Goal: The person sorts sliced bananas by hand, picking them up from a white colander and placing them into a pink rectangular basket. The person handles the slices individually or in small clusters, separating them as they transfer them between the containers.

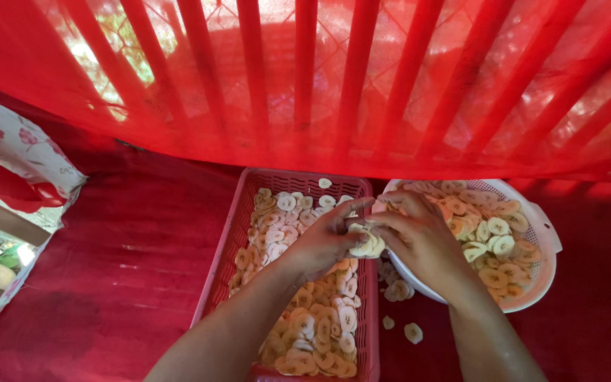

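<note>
Hands are meeting over the gap btwn two containers. Left hand (323, 240) and right hand (419, 237) are both pinching one small clump of pale yellow round banana slices (365, 244), fingers curled narrow around it; the clump is sitting partly hidden behind the fingertips, so slice count is hard to tell. Below the left hand, a long pink slotted plastic tray (231, 240) is lying on the red cloth-covered surface (129, 276), w/ slices spread in one layer; its near end is running out of frame. The right wrist is covering the near-left rim of a white perforated plastic colander (542, 233) heaped w/ more slices. A few loose slices (411, 331) are lying on the cloth btwn tray and colander. Red sheer netting over red bars (362, 92) is blurring whatever is behind it.
</note>
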